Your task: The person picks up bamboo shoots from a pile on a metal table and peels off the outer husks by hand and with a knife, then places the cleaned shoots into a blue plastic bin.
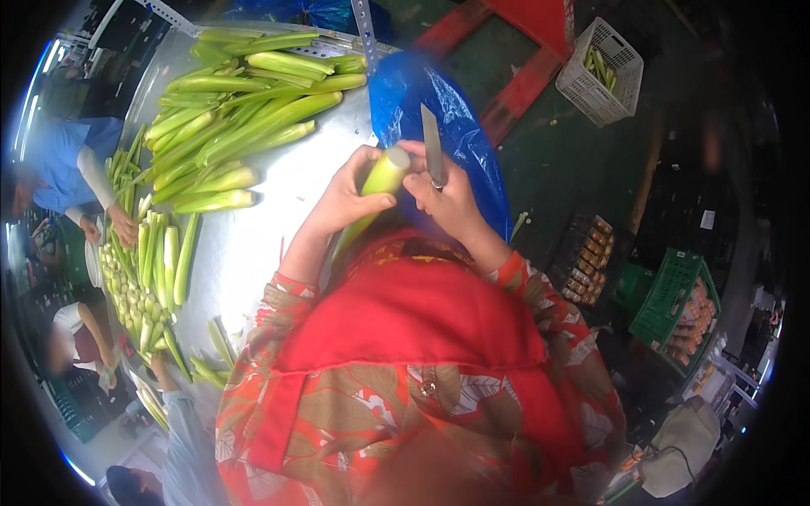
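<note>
Stalk (386, 173), thick, pale green and flat-ended, is at the centre of the frame, our left hand (348, 194) wrapped around it and our right hand (456, 196) clasping a straight steel knife (431, 139), blade up. We judge its end already cut, with many long green stalks (261, 128) on the shiny metal counter (291, 190) at upper left; whether those are done or left, we cannot tell.
</note>
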Demonstrator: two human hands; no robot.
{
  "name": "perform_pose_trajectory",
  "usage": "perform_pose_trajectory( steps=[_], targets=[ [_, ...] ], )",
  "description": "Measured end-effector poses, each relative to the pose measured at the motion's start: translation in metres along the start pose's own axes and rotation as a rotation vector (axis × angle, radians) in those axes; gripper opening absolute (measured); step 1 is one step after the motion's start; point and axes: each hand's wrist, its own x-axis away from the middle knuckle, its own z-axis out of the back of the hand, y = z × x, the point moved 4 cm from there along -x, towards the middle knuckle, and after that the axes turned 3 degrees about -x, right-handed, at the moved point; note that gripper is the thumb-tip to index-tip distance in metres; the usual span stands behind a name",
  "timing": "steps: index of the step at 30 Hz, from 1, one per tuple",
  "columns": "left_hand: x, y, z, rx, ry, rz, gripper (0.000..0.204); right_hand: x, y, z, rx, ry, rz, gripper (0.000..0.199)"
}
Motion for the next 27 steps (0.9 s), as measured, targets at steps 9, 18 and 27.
perform_pose_trajectory(
  steps=[9, 18, 27],
  targets=[
    [0.023, -0.006, 0.004, -0.038, 0.099, 0.03, 0.042, 0.002, 0.004, -0.012, -0.199, -0.028, -0.261, 0.036],
    [-0.016, 0.028, 0.046, 0.612, 0.318, -0.064, 0.071, 0.009, 0.013, -0.037, 0.274, -0.057, -0.027, 0.058],
    [-0.01, 0.02, 0.047, 0.636, 0.311, -0.086, 0.041, 0.012, 0.007, -0.047, 0.504, -0.048, 0.084, 0.042]
  ],
)
